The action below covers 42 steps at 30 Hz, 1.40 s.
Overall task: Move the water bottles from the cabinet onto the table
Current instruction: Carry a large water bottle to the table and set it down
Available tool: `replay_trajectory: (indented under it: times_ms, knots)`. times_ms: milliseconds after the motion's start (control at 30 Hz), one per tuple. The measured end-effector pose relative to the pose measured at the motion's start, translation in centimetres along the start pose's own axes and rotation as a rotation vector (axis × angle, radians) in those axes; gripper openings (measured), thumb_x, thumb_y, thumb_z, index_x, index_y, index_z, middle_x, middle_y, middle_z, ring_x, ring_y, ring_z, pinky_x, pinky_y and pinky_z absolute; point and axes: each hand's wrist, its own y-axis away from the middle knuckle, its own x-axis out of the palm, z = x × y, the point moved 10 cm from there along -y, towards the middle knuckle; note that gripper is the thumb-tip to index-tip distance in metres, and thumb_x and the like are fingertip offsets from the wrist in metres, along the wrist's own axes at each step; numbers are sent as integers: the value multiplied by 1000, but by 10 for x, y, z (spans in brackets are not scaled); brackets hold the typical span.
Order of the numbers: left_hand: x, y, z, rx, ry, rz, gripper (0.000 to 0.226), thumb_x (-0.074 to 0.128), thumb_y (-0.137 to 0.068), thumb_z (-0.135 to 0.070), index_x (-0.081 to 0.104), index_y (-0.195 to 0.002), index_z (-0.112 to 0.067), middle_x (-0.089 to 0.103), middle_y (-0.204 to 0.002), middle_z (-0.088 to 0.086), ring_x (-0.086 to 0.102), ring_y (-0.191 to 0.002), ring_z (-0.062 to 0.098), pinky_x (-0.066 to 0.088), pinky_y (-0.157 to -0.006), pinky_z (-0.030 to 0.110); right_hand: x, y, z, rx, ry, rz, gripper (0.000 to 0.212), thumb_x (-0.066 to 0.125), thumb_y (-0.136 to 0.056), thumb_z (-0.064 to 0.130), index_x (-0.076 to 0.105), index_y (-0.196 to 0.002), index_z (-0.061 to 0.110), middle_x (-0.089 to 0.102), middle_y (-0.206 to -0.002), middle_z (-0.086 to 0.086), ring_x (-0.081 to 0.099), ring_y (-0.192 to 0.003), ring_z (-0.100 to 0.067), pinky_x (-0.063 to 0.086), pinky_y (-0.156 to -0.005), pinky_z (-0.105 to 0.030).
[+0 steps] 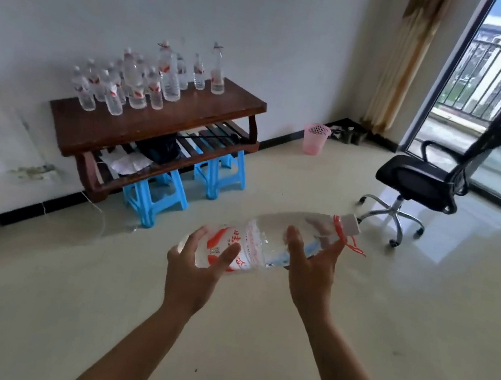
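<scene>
Left hand [194,266] cups the base end of a large bottle [267,238], fingers [191,241] spread and curved round the far side, thumb laid across the label on the near side. Right hand [312,265] grips the shoulder end from beneath, thumb raised against the near wall, the other fingers curled up the far side toward the neck and seen partly through the plastic. The bottle lies almost level in mid-air, in front of the table [139,136] and well apart from it, with its cap end pointing away from the table and slightly upward. It is clear, ribbed plastic with a white screw cap [350,223], a red carrying strap [348,239] hanging at the neck, and a red-and-white printed label round the lower body. The table is dark, polished wood with a flat top, curved end legs and a slatted lower shelf; it stands against a white wall. On its top, toward the wall, stand many upright clear bottles [135,82] of mixed heights with similar red-marked labels. Beneath the table are blue plastic stools [155,201]. To the right of the table stand a pink perforated basket [315,137] and, farther off, a black swivel chair [421,180] on a chrome base. The floor [252,338] is pale, glossy tile.
</scene>
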Motion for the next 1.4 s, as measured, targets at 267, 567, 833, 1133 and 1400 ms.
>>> replay_trajectory:
  times_ms: [267,567,833,1133,1400]
  knots:
    - [48,-225,-3,41,3,-17,84,68,-60,-91,50,-133,-52,61,-133,2,64,-115,23,58,-93,49,120,-184,-71,-10,-18,27,56,76,-87,6,39,-129,5,57,-110,8,56,-94,19,42,-77,-1]
    - [49,-461,-55,42,1,-194,86,64,-62,-93,50,-134,-48,62,-131,-6,62,-118,20,56,-96,49,299,-405,-86,5,-137,279,55,76,-88,11,39,-129,5,56,-108,16,65,-96,7,57,-71,-17]
    - [14,-645,-40,104,29,-323,72,68,-70,-85,52,-130,-48,64,-129,-8,60,-123,23,55,-97,51,460,-529,-123,-53,-86,302,70,82,-78,37,39,-131,20,62,-117,-2,65,-105,-6,55,-88,-21]
    - [-7,-874,-21,85,41,-262,79,64,-64,-92,54,-130,-48,64,-129,-3,56,-127,24,51,-103,51,632,-653,-161,-24,-31,305,77,82,-83,37,31,-138,19,64,-121,1,66,-109,-8,54,-99,-36]
    - [13,-1026,-19,-3,-54,-179,91,55,-63,-95,51,-138,-43,56,-142,-8,44,-140,22,39,-114,54,723,-763,-208,26,-35,275,65,82,-76,49,31,-108,72,63,-120,15,63,-113,-6,48,-105,-43]
